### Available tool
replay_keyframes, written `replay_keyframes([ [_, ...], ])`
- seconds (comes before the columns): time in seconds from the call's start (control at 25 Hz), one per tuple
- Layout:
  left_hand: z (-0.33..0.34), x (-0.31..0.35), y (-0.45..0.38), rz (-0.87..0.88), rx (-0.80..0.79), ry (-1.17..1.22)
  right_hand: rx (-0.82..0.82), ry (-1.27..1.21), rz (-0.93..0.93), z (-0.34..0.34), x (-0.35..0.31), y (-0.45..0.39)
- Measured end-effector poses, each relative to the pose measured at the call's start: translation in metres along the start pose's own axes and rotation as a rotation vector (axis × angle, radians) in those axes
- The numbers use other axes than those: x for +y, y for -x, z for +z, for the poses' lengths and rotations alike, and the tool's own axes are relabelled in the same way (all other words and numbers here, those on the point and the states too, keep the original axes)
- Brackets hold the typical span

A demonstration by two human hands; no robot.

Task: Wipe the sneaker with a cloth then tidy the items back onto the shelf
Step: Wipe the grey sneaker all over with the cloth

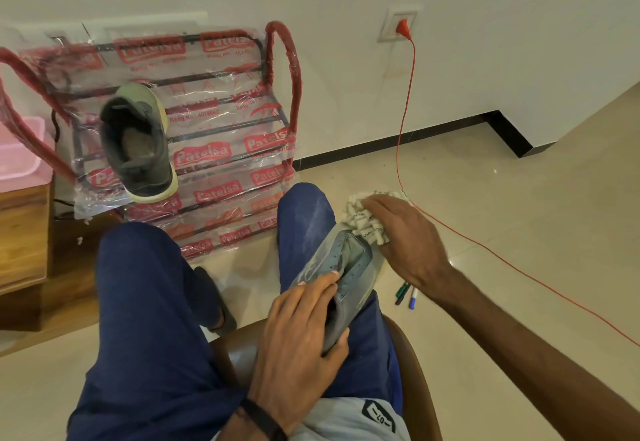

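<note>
Two grey sneakers are in view: one sneaker [341, 277] lies on the person's right thigh, and a second sneaker [138, 144] sits on the rack. There is one shoe rack [221, 121], red-framed and wrapped in printed plastic. One shaggy cloth [360, 218] shows. Two hands appear, a left hand [304, 329] and a right hand [405, 236]. Three markers [407, 295] lie together on the floor. One red cable [403, 121] runs from one wall socket [398, 23]. One pink tub [20, 149] sits at the left edge.
</note>
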State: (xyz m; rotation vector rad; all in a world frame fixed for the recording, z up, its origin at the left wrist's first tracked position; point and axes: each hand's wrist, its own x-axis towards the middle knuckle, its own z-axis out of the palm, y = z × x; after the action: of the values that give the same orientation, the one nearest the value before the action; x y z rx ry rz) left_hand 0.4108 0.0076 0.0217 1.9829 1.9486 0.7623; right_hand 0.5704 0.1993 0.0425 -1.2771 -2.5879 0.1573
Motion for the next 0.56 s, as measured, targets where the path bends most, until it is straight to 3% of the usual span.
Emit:
replay_keyframes([
  [0.16, -0.002, -0.006, 0.005, -0.054, 0.016, 0.037, -0.081, -0.022, -0.283, 0.005, -0.023, 0.030],
  [0.36, -0.001, 0.000, 0.000, -0.010, 0.009, 0.013, -0.006, 0.047, -0.047, -0.004, -0.002, -0.008],
  [0.56, -0.002, -0.007, 0.006, -0.060, 0.011, 0.050, -0.118, 0.010, -0.317, -0.003, -0.020, 0.019],
])
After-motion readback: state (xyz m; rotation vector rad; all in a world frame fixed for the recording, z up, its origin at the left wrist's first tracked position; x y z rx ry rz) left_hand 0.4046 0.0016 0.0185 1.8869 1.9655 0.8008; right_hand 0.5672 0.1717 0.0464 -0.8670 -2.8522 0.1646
